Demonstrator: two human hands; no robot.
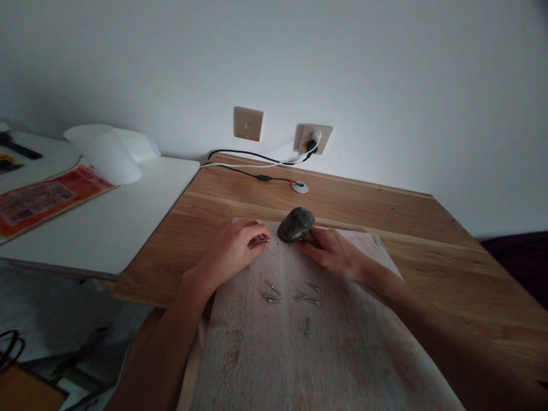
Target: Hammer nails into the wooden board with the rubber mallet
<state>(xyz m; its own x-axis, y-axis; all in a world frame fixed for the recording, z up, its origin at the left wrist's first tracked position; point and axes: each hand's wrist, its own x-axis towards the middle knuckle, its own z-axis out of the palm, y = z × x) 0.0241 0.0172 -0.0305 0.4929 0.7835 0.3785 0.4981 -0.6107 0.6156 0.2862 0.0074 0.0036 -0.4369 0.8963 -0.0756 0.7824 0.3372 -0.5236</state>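
A pale worn wooden board lies on a wooden table. My left hand rests on the board's far left part, fingers curled and pinching a small nail at their tips. My right hand lies on the board to the right, closed on a dark grey stone that sits just right of the nail. Several loose nails lie scattered on the board nearer to me.
Black and white cables run from a wall socket across the table's far edge. To the left stands a white table with a white lamp shade and an orange printed sheet.
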